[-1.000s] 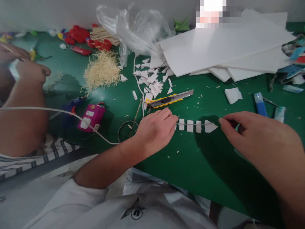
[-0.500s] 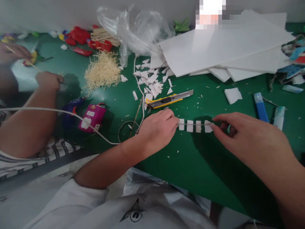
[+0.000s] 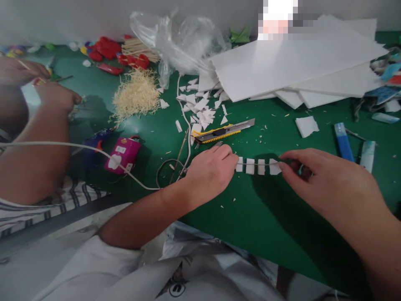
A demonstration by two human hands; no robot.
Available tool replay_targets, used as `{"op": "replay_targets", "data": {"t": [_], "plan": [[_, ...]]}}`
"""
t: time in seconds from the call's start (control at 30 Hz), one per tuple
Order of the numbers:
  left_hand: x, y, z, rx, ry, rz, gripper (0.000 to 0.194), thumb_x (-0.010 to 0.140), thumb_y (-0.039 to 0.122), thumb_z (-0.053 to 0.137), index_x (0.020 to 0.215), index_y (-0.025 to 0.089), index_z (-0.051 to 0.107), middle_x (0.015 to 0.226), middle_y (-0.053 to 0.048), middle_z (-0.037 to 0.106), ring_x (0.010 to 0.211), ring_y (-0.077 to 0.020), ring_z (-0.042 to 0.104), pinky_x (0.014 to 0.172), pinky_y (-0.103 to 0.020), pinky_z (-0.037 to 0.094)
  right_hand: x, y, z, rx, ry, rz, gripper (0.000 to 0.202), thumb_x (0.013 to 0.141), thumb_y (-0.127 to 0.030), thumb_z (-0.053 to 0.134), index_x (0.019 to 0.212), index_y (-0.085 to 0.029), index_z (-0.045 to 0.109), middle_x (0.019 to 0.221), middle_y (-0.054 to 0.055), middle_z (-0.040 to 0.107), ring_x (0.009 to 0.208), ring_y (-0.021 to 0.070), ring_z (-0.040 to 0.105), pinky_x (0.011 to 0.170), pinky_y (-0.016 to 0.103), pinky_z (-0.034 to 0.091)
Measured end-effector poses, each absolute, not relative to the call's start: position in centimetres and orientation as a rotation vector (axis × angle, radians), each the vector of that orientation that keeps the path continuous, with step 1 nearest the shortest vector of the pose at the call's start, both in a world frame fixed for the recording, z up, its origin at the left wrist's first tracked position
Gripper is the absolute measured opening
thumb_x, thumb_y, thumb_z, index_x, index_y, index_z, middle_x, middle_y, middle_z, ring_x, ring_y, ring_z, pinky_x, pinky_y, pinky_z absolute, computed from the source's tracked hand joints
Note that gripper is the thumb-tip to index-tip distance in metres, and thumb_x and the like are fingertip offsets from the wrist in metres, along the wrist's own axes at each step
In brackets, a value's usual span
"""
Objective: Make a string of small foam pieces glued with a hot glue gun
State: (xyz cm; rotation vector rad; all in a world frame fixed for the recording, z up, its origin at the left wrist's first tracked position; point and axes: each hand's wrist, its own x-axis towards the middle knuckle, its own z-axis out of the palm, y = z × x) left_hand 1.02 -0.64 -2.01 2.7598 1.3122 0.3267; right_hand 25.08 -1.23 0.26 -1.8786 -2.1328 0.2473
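Observation:
A thin grey cord (image 3: 255, 164) runs straight across a short row of white foam pieces (image 3: 249, 166) lying on the green table. My left hand (image 3: 214, 170) is closed on the cord at the row's left end, partly covering the leftmost piece. At the other end, the thumb and forefinger of my right hand (image 3: 326, 184) pinch the cord's tip beside a pointed foam piece (image 3: 275, 166). Behind my left hand lies a yellow utility knife (image 3: 219, 133), its blade out to the right. The fingers' exact hold on the cord is partly hidden.
Foam scraps (image 3: 200, 108), white foam sheets (image 3: 291, 62) and a clear plastic bag (image 3: 194, 42) lie behind. Leftward are pale shavings (image 3: 136, 96), a magenta power socket (image 3: 123, 154) with a white cable, and a co-worker's hands (image 3: 54, 94). A blue marker-like stick (image 3: 343, 142) is at right.
My hands and the foam row hold nearly still; the view shifts slightly. The co-worker's hands have moved closer together on the left.

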Motion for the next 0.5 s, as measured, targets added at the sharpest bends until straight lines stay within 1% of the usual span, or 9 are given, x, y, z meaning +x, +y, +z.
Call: {"op": "replay_targets", "data": {"t": [0.17,0.37,0.5], "plan": [[1.02,-0.61,-2.12,2.775,1.296,0.301,0.023,0.101,0.016,0.047,0.09,0.017,0.067,0.092,-0.006,0.065,0.085,-0.0206,0.062,0.073,-0.032,0.051,25.15,-1.35,-0.18,-1.824,-2.157,0.176,0.03,0.083,-0.043,0.054,0.085,-0.025,0.078,0.063,0.005,0.061,0.052,0.0169,0.05,0.047,0.028,0.028],[0.92,-0.66,-1.94,2.779,1.276,0.26,0.023,0.101,0.013,0.045,0.093,0.016,0.067,0.094,-0.007,0.065,0.087,-0.0204,0.06,0.08,-0.033,0.052,25.05,-1.08,0.32,-1.897,-2.138,0.291,0.032,0.079,-0.045,0.053,0.082,-0.025,0.077,0.062,0.006,0.062,0.05,0.017,0.048,0.045,0.028,0.027],[0.86,-0.76,-1.64,2.779,1.281,0.267,0.023,0.102,0.013,0.044,0.093,0.016,0.066,0.094,-0.007,0.065,0.086,-0.0203,0.06,0.078,-0.033,0.051,25.32,-1.05,0.17,-1.906,-2.192,0.284,0.03,0.083,-0.044,0.052,0.087,-0.028,0.077,0.066,0.005,0.064,0.054,0.0184,0.052,0.048,0.03,0.031]]}}
